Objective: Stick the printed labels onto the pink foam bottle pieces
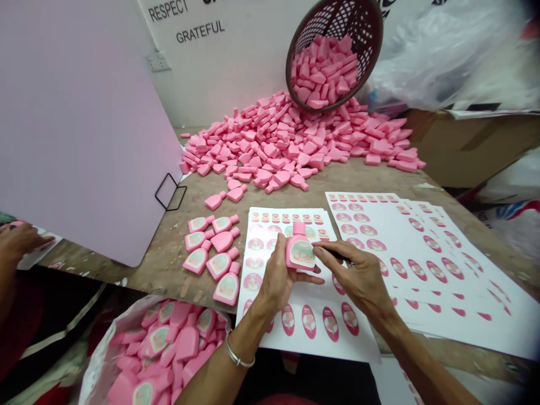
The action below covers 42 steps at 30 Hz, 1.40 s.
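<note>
My left hand [276,275] is closed round a small pink bottle [298,229], held upright over a sticker sheet [312,351]. A pale green label covers the bottle's front. My right hand [358,275] pinches a thin dark tool [337,255], its kind unclear, while its fingertips touch the label's right edge. Under both hands lies the sheet, printed with pink oval and round stickers. To the left, several labelled pink bottles [226,286] lie on the wooden table [169,275].
A heap of plain pink bottles [270,140] spreads below a tipped brown basket [291,73]. More sticker sheets [422,242] overlap at right. A white sack [95,360] of labelled bottles stands at lower left. Beyond a pale upright board [84,124] is another person's hand [21,242].
</note>
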Motion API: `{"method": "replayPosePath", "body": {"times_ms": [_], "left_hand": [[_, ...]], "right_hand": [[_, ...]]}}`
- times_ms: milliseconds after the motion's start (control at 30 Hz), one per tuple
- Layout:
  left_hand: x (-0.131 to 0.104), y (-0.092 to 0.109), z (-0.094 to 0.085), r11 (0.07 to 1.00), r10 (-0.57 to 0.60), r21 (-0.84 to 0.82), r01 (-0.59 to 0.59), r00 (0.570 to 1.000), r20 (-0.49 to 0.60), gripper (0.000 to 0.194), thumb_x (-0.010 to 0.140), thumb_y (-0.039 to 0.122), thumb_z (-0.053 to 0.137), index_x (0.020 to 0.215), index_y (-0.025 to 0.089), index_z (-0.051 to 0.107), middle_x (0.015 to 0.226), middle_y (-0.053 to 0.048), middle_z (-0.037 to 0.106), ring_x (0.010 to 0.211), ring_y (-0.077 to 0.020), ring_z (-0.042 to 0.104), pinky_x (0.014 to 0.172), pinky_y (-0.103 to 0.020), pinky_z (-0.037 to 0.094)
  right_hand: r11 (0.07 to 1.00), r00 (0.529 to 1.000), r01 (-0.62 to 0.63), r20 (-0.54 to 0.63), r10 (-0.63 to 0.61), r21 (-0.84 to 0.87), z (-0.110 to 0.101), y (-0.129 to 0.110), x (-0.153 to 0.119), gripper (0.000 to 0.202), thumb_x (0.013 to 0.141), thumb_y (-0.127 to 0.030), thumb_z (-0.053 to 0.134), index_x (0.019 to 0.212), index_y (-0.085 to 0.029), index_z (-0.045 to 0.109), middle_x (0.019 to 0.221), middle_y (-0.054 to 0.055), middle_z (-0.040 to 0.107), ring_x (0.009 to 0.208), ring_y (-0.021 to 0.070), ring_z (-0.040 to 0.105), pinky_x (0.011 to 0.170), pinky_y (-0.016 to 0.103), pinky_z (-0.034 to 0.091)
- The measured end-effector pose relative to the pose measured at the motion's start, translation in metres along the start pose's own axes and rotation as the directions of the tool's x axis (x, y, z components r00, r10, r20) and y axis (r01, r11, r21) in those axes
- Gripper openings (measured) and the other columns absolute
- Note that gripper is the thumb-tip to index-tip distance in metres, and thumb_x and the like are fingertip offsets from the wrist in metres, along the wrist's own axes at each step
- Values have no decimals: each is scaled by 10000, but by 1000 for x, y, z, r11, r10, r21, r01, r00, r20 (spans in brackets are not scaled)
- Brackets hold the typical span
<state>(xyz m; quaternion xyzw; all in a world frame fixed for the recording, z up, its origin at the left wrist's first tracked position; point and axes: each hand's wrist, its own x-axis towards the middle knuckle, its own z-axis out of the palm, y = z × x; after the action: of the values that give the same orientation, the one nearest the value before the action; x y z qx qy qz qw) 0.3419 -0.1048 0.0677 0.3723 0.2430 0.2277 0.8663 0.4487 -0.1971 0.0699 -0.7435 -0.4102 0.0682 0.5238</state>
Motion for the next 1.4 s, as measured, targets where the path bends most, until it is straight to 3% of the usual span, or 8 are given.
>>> {"method": "replayPosePath", "body": {"times_ms": [433, 600, 900, 1067, 1133, 1300, 1400], "left_hand": [[-2, -1, 3, 1000, 0, 20, 0, 1000, 16, 591, 918, 588, 354, 1078, 91, 631, 817, -108, 689, 728, -208, 668, 661, -373, 591], [-1, -4, 0, 999, 26, 42, -26, 1000, -6, 642, 863, 661, 398, 994, 84, 648, 825, -116, 683, 733, -215, 666, 663, -375, 589], [1, -11, 0, 991, 100, 90, -104, 994, 47, 590, 838, 659, 446, 935, 108, 634, 808, -99, 642, 675, -185, 627, 567, -331, 579], [3, -14, -8, 976, 140, 177, -123, 986, -86, 632, 851, 662, 417, 1109, 103, 560, 737, -75, 640, 605, -193, 648, 557, -337, 569], [4, -13, -11, 974, 159, 182, -136, 981, -116, 630, 855, 661, 409, 1094, 98, 561, 689, -60, 626, 569, -191, 638, 538, -341, 566], [1, -9, -8, 990, 126, 66, -125, 992, -16, 648, 833, 687, 417, 986, 99, 644, 816, -110, 658, 657, -200, 638, 549, -366, 584], [-2, -7, -5, 994, 100, 38, -100, 995, 14, 659, 822, 699, 422, 974, 101, 656, 854, -125, 674, 652, -199, 639, 556, -370, 586]], "right_hand": [[999, 999, 32, -15, -32, 3, -2, -2, -1, 165, 798, -366, 663, 868, -240, 743, 843, 30, 719, 741, 167, 598, 628, 294, 473], [999, 998, 40, -50, -41, -21, -4, -4, -3, 203, 799, -377, 659, 920, -234, 738, 840, 36, 715, 678, 156, 602, 620, 299, 490], [992, 994, -108, -26, 110, 63, -10, -13, -3, 209, 763, -412, 686, 865, -242, 751, 860, 29, 742, 754, 196, 671, 641, 301, 539], [997, 979, -40, -202, 27, -60, -17, -18, -7, 186, 773, -401, 683, 874, -257, 742, 861, 26, 732, 758, 192, 660, 659, 311, 527], [996, 971, -30, -241, 8, -88, -20, -17, -6, 193, 779, -410, 679, 886, -262, 742, 881, 28, 732, 783, 197, 664, 682, 316, 529], [990, 991, -122, -42, 125, 65, -16, -7, 0, 234, 760, -441, 691, 889, -258, 758, 889, 27, 751, 803, 221, 692, 697, 331, 557], [984, 990, -138, -13, 140, 109, -8, -3, 0, 237, 750, -434, 701, 884, -249, 763, 914, 33, 752, 830, 234, 697, 729, 346, 567]]}}
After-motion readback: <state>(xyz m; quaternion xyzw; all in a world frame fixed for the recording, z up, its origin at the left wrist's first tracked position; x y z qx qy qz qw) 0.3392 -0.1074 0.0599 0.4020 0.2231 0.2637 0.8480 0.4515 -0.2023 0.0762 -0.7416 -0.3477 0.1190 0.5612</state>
